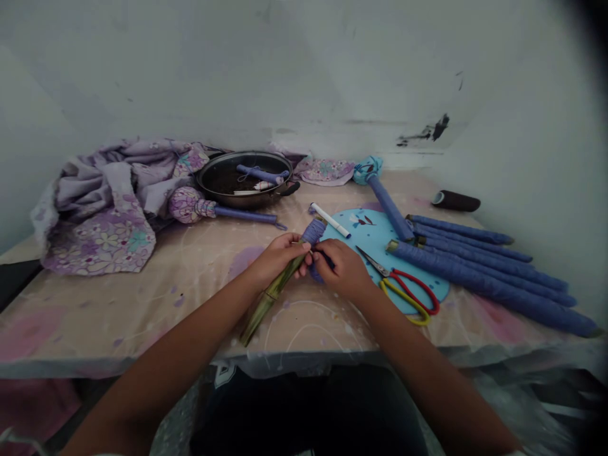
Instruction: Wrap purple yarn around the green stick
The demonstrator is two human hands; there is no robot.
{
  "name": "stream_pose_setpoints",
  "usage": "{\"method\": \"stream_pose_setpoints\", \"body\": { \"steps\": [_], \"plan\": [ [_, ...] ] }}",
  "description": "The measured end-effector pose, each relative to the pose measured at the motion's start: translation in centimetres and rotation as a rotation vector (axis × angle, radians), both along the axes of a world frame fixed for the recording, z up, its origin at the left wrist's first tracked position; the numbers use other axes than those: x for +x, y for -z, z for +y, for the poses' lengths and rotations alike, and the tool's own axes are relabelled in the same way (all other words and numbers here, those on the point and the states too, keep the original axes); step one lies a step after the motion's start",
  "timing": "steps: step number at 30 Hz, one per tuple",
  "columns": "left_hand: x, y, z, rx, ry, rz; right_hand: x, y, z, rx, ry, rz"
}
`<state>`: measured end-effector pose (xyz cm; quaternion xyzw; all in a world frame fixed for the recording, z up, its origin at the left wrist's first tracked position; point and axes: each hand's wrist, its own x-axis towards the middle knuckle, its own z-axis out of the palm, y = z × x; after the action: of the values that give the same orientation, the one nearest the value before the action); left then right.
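Two hands work close together before me: my left hand (284, 256) is closed around a green stalk (266, 304), and my right hand (342, 266) is bent in at its upper part, fingers curled; just what they pinch I cannot tell. The stalk slants between my forearms, blue wrapping (313, 232) round its top, its bare lower end stopping short of the table's (166, 310) front edge. Left of it I have a broad open stretch of tabletop, as far as the heaped floral cloth (109, 209).

To my right, room is tighter. A marker (332, 221) lies just past the wrapped top, and scissors (403, 285), blades apart, lie across the round blue mat (363, 221), the yellow handle running over its rim. Blue-wrapped sticks (498, 294) fan from the mat toward the right side, the nearest reaching close to the table's edge.

Farther back, a stick with a teal head (387, 206) slants down onto the mat, a floral-headed stick (190, 206) lies beside the cloth, and a dark pan (247, 201) sits near the wall (285, 69).
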<state>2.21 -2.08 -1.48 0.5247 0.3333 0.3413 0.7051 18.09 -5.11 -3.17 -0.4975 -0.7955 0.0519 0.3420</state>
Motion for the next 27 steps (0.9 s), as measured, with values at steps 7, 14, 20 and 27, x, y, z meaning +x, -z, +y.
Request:
{"method": "stream_pose_setpoints", "body": {
  "steps": [7,14,20,27],
  "plan": [
    [0.01,-0.08,0.06,0.0,-0.017,0.011,0.03,0.07,0.0,0.034,0.033,-0.003],
    [0.06,-0.1,-0.01,-0.052,-0.1,-0.016,-0.04,0.14,-0.07,0.012,0.014,-0.019],
    [0.2,0.06,-0.21,-0.007,-0.091,-0.014,-0.08,0.12,-0.03,-0.009,0.025,-0.027],
    [0.45,0.2,-0.26,0.018,-0.146,-0.035,-0.08,0.24,0.1,-0.012,0.033,-0.027]
  ]
}}
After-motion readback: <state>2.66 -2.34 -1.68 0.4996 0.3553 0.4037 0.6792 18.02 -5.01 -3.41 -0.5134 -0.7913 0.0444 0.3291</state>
